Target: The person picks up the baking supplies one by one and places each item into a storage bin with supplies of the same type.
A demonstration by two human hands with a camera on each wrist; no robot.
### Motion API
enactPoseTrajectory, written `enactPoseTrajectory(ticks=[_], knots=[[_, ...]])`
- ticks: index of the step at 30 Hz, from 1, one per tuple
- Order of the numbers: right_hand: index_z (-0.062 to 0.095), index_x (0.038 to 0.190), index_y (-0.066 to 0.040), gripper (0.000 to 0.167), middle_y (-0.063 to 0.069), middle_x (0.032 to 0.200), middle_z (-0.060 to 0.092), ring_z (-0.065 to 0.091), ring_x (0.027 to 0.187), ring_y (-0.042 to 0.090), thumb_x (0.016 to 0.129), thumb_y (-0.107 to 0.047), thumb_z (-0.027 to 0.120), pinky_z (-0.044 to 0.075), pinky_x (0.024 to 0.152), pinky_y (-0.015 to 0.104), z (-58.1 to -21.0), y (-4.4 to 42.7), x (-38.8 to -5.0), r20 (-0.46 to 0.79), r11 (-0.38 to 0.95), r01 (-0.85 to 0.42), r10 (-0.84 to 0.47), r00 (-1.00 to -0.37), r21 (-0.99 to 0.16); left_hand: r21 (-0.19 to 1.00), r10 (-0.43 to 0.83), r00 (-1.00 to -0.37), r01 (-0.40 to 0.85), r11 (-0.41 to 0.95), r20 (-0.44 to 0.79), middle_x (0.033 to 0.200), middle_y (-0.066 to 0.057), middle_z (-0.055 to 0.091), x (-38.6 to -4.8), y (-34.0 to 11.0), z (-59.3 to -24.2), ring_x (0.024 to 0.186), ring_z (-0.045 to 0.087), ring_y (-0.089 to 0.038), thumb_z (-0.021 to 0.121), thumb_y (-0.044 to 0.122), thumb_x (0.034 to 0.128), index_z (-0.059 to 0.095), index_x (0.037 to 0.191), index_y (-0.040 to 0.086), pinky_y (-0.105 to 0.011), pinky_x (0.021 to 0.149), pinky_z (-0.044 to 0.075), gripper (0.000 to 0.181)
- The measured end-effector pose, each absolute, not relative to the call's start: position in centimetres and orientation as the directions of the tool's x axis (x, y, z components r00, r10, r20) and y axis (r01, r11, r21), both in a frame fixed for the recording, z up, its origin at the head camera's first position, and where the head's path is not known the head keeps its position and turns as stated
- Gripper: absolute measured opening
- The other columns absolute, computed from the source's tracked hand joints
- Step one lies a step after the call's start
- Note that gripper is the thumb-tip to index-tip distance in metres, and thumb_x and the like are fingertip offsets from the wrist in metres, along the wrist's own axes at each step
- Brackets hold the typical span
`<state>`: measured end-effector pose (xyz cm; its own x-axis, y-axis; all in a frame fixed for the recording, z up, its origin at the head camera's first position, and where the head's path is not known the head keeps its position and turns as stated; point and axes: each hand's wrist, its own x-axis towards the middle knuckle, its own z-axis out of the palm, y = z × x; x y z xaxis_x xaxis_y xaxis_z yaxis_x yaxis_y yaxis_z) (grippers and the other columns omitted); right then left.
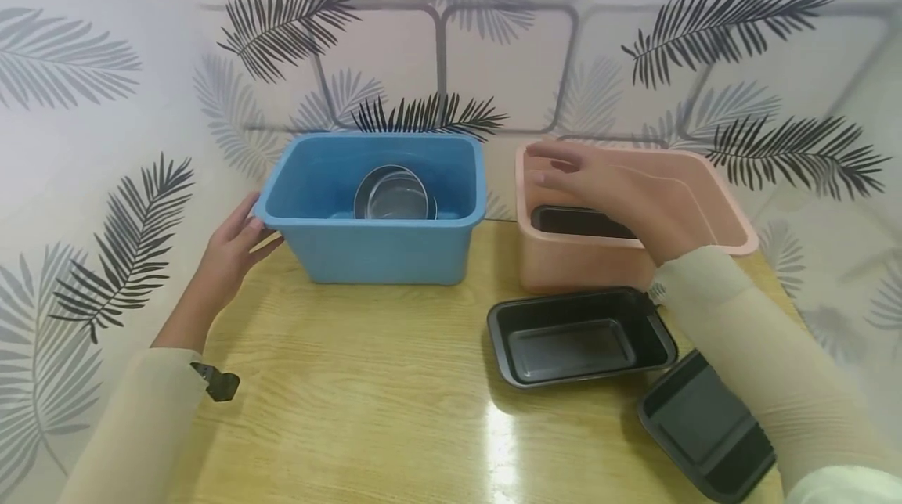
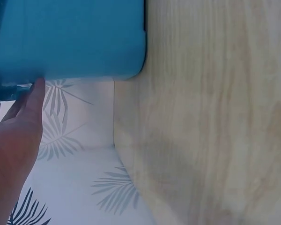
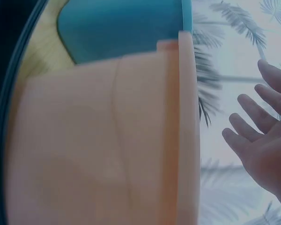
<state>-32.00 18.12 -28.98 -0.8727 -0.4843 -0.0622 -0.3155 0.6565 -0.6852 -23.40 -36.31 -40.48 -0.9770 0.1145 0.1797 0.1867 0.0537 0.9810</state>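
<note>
A blue bin (image 1: 373,253) with round metal tins (image 1: 398,195) inside stands at the back. My left hand (image 1: 236,242) touches its left rim; in the left wrist view the fingers of that hand (image 2: 16,136) reach the bin's (image 2: 70,42) edge. To the right is a pink bin (image 1: 585,261) with a dark pan (image 1: 574,222) inside. Over its left part hangs my right hand (image 1: 585,171), holding nothing. The right wrist view shows the right hand (image 3: 267,126) with fingers spread, apart from the pink bin's rim (image 3: 189,131).
On the wooden table (image 1: 352,394), a dark loaf pan (image 1: 571,351) lies in front of the pink bin. Another dark pan (image 1: 705,418) lies at its lower right, partly under my right sleeve. A leaf-patterned wall (image 1: 507,42) stands behind the bins.
</note>
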Motion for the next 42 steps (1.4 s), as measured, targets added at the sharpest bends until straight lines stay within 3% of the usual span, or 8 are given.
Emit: enactPoseTrajectory(ticks=[3,10,16,23,30,37,40,42], knots=[[0.029,0.156,-0.047,0.063,-0.015,0.164,0.026,0.024,0.154,0.023,0.099,-0.065,0.047,0.025,0.123,0.057,-29.0,20.5,-30.9,-0.063,0.683,-0.318,-0.471,-0.88,-0.657,0.977,0.111,-0.976,0.196,0.085,0.187,0.165,-0.018,0.025,-22.3,-36.1,-41.2,0.141,0.048,-0.02,0.044,0.022,0.1095,0.018,0.163,0.029,-0.024,0.101,0.053,0.059],[0.042,0.14,-0.063,0.054,-0.014,0.144,0.058,0.06,0.129,0.025,0.089,-0.073,0.057,0.048,0.104,0.056,-29.5,25.3,-29.0,0.224,0.855,-0.353,-0.285,-0.932,-0.38,0.971,0.082,-0.974,0.22,0.09,0.212,0.163,-0.022,0.028,-20.1,-35.5,-42.5,0.142,0.046,-0.029,0.043,0.017,0.1095,0.022,0.162,0.03,-0.025,0.099,0.054,0.058],[0.046,0.152,-0.034,0.057,0.001,0.159,0.042,0.043,0.143,0.038,0.098,-0.041,0.065,0.04,0.111,0.063,-30.9,29.2,-28.3,0.169,0.665,-0.323,-0.287,-0.943,-0.674,0.963,0.127,-0.962,0.255,0.082,0.244,0.16,-0.026,0.031,-18.1,-33.9,-43.6,0.134,0.054,-0.014,0.04,0.013,0.1098,0.021,0.163,0.016,-0.024,0.101,0.053,0.056],[0.039,0.155,-0.04,0.061,-0.007,0.163,0.035,0.033,0.148,0.041,0.099,-0.05,0.06,0.03,0.114,0.07,-31.2,33.6,-26.5,0.061,0.688,-0.155,-0.159,-0.985,-0.709,0.965,0.224,-0.943,0.261,0.032,0.248,0.158,-0.021,0.038,-16.2,-30.4,-44.5,0.134,0.055,-0.016,0.039,0.012,0.1102,0.02,0.161,0.006,-0.028,0.105,0.052,0.055],[0.036,0.156,-0.038,0.057,-0.009,0.164,0.033,0.024,0.152,0.036,0.102,-0.048,0.054,0.025,0.114,0.073,-32.2,37.2,-25.5,0.095,0.68,-0.132,-0.092,-0.991,-0.722,0.966,0.352,-0.933,0.16,0.202,0.08,0.158,-0.019,0.04,-15.1,-25.1,-44.9,0.137,0.052,-0.027,0.046,0.023,0.1092,0.025,0.161,0.016,-0.023,0.105,0.05,0.057],[0.033,0.159,-0.028,0.06,0.0,0.169,0.019,0.007,0.155,0.038,0.105,-0.046,0.049,0.012,0.114,0.078,-33.8,40.2,-25.3,0.041,0.657,-0.075,-0.068,-0.997,-0.75,0.965,0.434,-0.9,0.086,0.248,-0.031,0.158,-0.015,0.041,-14.6,-20.2,-45.6,0.139,0.049,-0.035,0.054,0.029,0.106,0.03,0.16,0.021,-0.043,0.11,0.049,0.06],[0.027,0.161,-0.026,0.061,0.002,0.169,0.019,0.012,0.156,0.031,0.106,-0.045,0.047,0.019,0.121,0.066,-34.7,41.1,-25.4,-0.008,0.643,-0.047,-0.083,-0.996,-0.764,0.974,0.457,-0.888,0.054,0.222,-0.055,0.161,-0.013,0.036,-14.8,-18.5,-46.0,0.138,0.05,-0.035,0.055,0.031,0.1055,0.027,0.161,0.021,-0.045,0.111,0.048,0.063],[0.024,0.162,-0.026,0.063,0.005,0.169,0.019,0.019,0.154,0.024,0.106,-0.044,0.046,0.032,0.122,0.042,-35.4,41.5,-25.6,-0.035,0.639,-0.037,-0.1,-0.994,-0.768,0.98,0.472,-0.879,0.032,0.196,-0.066,0.163,-0.012,0.032,-14.9,-17.4,-46.2,0.137,0.05,-0.036,0.055,0.031,0.1054,0.024,0.162,0.021,-0.046,0.112,0.046,0.065]])
